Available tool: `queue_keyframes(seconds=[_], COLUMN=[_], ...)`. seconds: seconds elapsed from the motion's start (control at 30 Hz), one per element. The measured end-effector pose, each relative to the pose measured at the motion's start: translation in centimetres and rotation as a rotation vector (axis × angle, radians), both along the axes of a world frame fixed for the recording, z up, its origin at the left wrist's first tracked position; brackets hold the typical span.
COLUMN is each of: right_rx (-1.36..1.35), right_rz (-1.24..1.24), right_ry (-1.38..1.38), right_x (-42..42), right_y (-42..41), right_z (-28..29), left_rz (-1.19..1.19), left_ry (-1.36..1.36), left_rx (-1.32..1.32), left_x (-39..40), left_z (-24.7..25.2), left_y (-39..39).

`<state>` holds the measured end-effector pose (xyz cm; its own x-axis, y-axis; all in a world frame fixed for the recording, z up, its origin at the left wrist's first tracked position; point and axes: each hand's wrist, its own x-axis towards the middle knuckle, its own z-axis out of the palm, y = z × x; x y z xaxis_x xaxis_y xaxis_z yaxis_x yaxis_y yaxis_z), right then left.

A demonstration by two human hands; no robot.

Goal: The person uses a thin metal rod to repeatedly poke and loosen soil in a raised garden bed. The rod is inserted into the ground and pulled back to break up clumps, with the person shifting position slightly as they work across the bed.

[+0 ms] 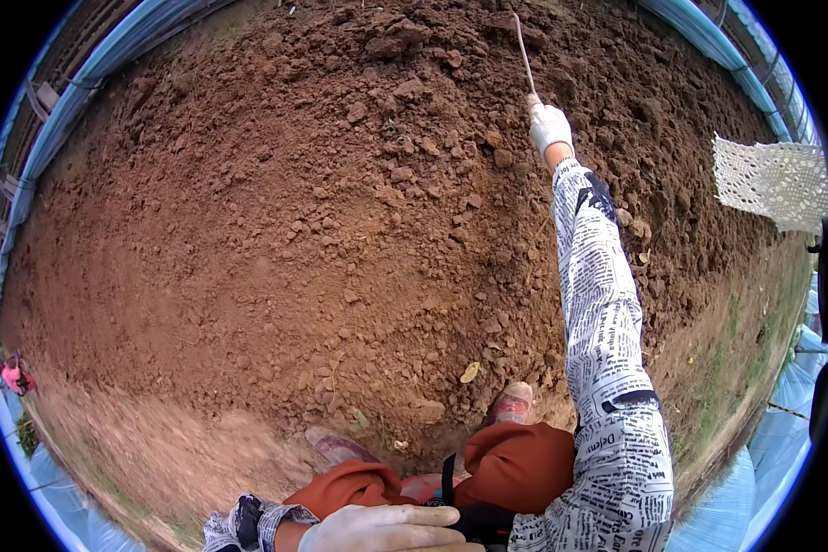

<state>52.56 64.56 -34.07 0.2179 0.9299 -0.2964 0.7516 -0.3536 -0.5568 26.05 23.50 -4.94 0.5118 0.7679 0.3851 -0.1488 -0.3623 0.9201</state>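
My right hand (550,127), in a white glove, stretches far forward over loose brown soil (283,207). It grips the near end of a thin, pale, slightly bent stick (524,58), whose far end reaches the clods near the top. Whether anything is fixed to that far end is unclear. My left hand (386,528), also gloved, is low in front of my lap with its fingers extended. Nothing shows in it, though its palm is hidden and its lower side is cut off by the picture's rim.
My shoes (513,403) stand at the soil's near edge. Blue plastic sheeting (76,114) borders the plot. White openwork cloth (766,179) hangs at the right. A person in pink (15,376) is far left. A yellow leaf (469,372) lies before my feet.
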Motion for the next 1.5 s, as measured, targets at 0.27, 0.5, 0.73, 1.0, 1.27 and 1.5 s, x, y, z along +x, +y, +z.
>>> queue_keyframes(seconds=[0.27,0.5,0.73,1.0,1.27,1.5], right_rx=[-0.241,-0.306,-0.291,0.176,-0.4,0.025], right_rz=[0.233,0.196,0.182,0.067,0.152,0.178], right_ry=[-0.01,0.082,0.01,0.333,0.21,0.069], right_x=[0.1,5.5,7.2,0.7,0.1,1.4], right_y=[-14.7,-26.3,-31.0,-20.9,-21.1,-18.1], right_z=[-1.6,1.3,4.2,6.7,2.8,0.7], left_rz=[-0.091,-0.132,-0.185,-0.152,-0.26,-0.124], left_ry=[0.005,0.002,-0.092,-0.085,0.024,-0.043], left_rx=[-0.089,-0.095,-0.234,-0.258,-0.278,-0.139], left_x=[0.1,0.5,1.2,2.6,2.3,2.5], left_z=[1.0,0.2,0.1,1.2,1.7,2.1], left_y=[-1.4,-4.1,-5.8,-7.5,-9.4,-9.5])
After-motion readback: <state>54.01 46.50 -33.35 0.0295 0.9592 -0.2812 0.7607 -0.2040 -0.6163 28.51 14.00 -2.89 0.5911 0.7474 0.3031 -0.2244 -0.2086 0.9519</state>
